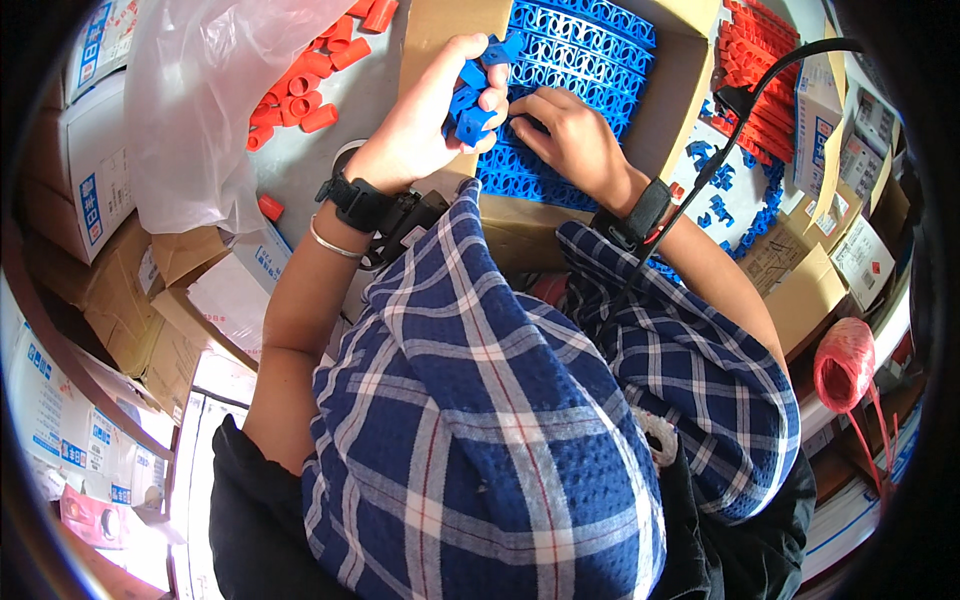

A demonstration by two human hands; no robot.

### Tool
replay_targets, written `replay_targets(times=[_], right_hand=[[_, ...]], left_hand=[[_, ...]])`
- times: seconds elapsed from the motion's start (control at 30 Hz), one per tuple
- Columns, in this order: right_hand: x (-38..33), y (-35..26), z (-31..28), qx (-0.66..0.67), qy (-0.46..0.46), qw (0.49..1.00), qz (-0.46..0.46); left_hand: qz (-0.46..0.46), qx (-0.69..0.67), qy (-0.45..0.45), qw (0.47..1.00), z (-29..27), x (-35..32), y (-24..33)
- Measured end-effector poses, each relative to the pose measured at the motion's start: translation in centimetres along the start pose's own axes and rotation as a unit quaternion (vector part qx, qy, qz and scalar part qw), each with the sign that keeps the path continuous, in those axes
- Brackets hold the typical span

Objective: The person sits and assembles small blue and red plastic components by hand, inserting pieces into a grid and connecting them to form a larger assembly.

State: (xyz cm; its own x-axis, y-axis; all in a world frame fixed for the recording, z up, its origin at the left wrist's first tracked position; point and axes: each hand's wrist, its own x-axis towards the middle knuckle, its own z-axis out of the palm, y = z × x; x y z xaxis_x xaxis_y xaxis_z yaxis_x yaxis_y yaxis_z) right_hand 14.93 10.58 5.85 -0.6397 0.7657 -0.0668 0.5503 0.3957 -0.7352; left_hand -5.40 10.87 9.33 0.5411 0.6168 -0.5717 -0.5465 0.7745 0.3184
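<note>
Several small blue plastic clips (468, 100) are gathered in my left hand (418, 122), whose fingers curl round them above the left side of an open cardboard box (440, 30). Inside that box, blue plastic parts with ring-shaped openings (585, 45) lie side by side in neat rows. My right hand (572, 135) reaches in over these rows, its fingers bent and drawn together close to the left hand. What its fingertips hold, if anything, is hidden against the blue parts.
Red tube pieces (305, 85) lie left of the box beside a clear plastic bag (205, 110). To the right are red plastic parts (760, 75), loose blue clips (715, 210) and a black cable (745, 125). Pink twine (843, 365) sits farther right; cartons (95, 170) stand around.
</note>
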Motion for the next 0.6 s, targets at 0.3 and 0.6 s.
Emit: replay_targets(times=[0.3, 0.6], right_hand=[[0.43, 0.47, 0.09, 0.021, -0.002, 1.0, -0.007], [0.64, 0.18, -0.09, 0.023, -0.01, 1.0, -0.009]], left_hand=[[0.005, 0.009, -0.012, 1.0, -0.44, 0.01, -0.13], [0.005, 0.007, -0.021, 1.0, -0.57, -0.02, -0.08]])
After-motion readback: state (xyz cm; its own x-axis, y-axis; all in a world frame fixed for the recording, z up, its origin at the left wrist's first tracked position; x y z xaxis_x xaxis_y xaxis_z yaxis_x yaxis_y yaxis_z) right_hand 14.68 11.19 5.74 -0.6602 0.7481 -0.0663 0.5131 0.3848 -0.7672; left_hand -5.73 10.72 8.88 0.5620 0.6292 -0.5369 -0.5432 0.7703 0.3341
